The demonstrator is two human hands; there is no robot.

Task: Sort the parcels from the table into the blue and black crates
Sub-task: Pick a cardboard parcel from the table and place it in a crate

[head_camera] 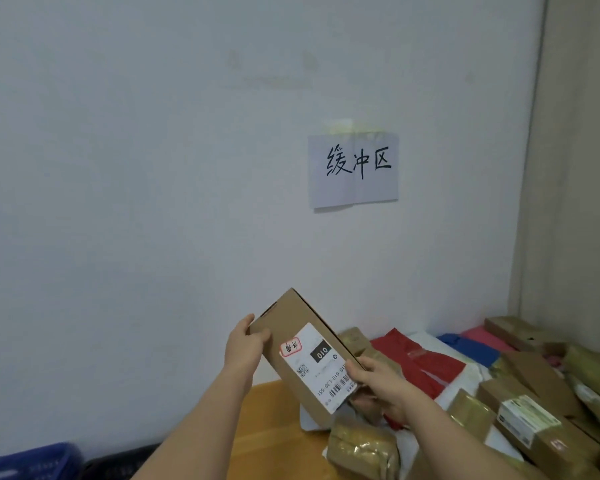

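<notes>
- Holding a cardboard box (303,355) up in the air above the left part of the table (274,407), both hands keep it tilted, its white shipping label (317,367) facing the camera.
- The left hand (245,348) grips the box's upper left end, thumb curled onto the front face and fingers wrapped behind.
- The right hand (378,386) grips the lower right end, thumb pressed on the label's edge and fingers curled underneath.
- The label carries a barcode, a small square code, a black patch reading "010" and a red-framed stamp.
- The table's right part is crowded with parcels lying against and over one another:
- a gold padded bag (361,445) at the near edge, just below the right hand;
- a red bag (420,362) behind the right hand, partly hidden by it;
- a brown box with a white label (530,420) toward the right edge;
- a blue bag (471,348) and a pink bag (485,336) at the far right, near the wall.
- A paper sign (354,169) with three handwritten characters is taped to the wall above the pile.
- A blue crate (32,460) sits at the bottom left corner of the view, a black crate (118,460) just beside it; only their rims show, so I cannot tell what they contain.
</notes>
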